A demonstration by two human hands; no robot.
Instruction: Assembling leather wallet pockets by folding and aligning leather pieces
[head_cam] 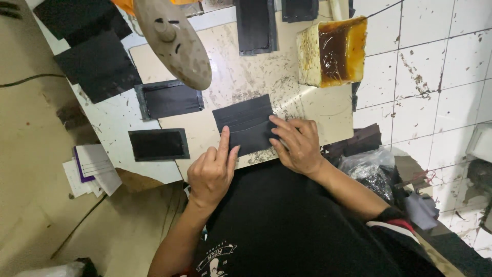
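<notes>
Nearest, left hand (211, 172) with index finger stretched out, tip pressed onto the near edge of a black card-slot panel (245, 123), other fingers curled, gripping nothing. Beside it, right hand (296, 143) spread flat, open, pinning the panel's right end to the stained work board (318, 110). Further left, two black framed pieces (159, 144). Beyond, a glue-caked tin (333, 51) and a worn shoe last (174, 38).
</notes>
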